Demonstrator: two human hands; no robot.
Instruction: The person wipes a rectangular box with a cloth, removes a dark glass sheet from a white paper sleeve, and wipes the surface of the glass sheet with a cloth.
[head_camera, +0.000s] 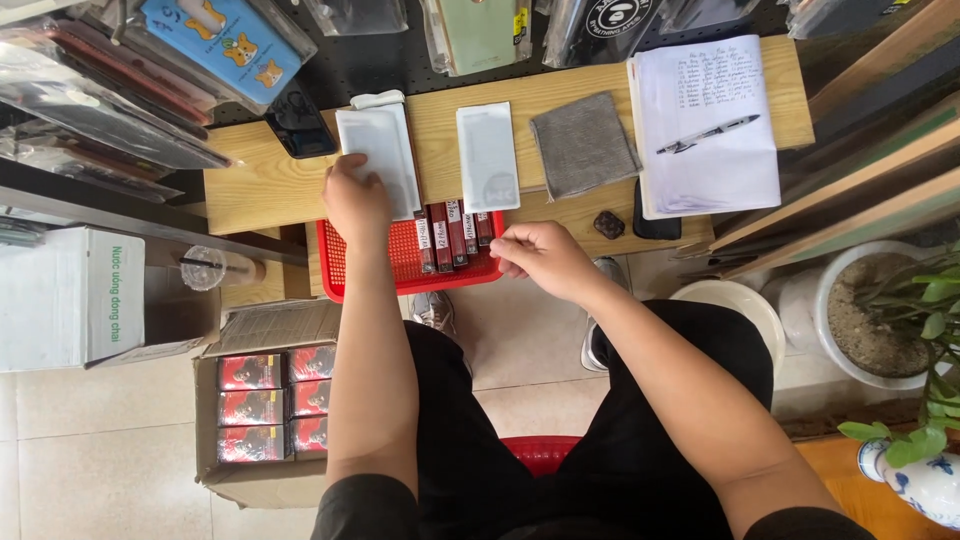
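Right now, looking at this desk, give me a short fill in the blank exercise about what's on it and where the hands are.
1. The left hand rests on a flat ____ packet.
2. The right hand hovers at the edge of a ____ basket.
3. A ____ lies on the open notebook.
4. The grey cloth lies between a white packet and the ____.

Missing words: white; red; pen; notebook

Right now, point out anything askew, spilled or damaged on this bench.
Nothing is spilled or visibly damaged. The white sleeve under the left hand lies slightly tilted, unlike the straight white sleeve beside it. The cardboard box on the floor has its flaps open. The right hand hovers at the red basket.
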